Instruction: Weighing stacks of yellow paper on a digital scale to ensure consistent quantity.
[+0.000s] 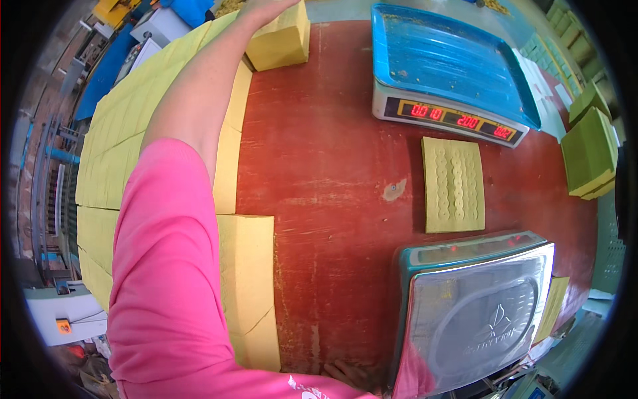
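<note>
My left arm, in a pink sleeve, stretches along the left side to the far edge. Its hand [267,5] is at a block of yellow paper [279,46]; the fingers are cut off by the top of the picture, so their grip is hidden. Close to my body, my right hand [347,374] rests on the red table [325,166], fingers laid out and partly covered by my shirt. A thin stack of yellow paper pressed with rows of round coin shapes [455,186] lies on the right half of the table, between two scales and apart from both hands.
Rows of yellow paper stacks [126,146] line the left side. A digital scale with a blue tray [452,60] and red lit digits stands far right. Nearer is another scale with a shiny metal plate [475,319]. More yellow blocks [590,156] sit at the right edge.
</note>
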The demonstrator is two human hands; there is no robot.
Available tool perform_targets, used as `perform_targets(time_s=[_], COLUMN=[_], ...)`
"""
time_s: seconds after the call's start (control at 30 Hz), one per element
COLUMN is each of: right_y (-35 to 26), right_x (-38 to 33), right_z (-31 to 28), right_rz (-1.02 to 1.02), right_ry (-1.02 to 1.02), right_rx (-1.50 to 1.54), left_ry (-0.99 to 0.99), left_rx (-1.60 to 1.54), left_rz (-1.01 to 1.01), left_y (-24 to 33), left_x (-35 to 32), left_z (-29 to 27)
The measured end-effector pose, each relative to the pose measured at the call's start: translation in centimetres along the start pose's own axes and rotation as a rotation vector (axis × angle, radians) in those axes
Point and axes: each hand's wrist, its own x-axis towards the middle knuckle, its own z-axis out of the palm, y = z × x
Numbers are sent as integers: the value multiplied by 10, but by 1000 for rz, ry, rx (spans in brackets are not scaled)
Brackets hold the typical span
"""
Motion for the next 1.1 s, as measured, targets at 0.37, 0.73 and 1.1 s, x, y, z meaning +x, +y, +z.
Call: perform_targets(time_s=[0.37,0.73,1.1], right_y=[-47,-102,-86], right_x=[-20,-22,-26], right_z=[-31,-50,-42], right_rz=[190,75,-72], right_ry=[6,495,506], right_rx=[58,-79,8], left_ry=[-66,-154,-189], left_rx=[251,178,165], left_rz=[-34,-193,-258], left_y=[36,209,233], left_x=[-53,-258,-308], left_z=[29,-14,-24])
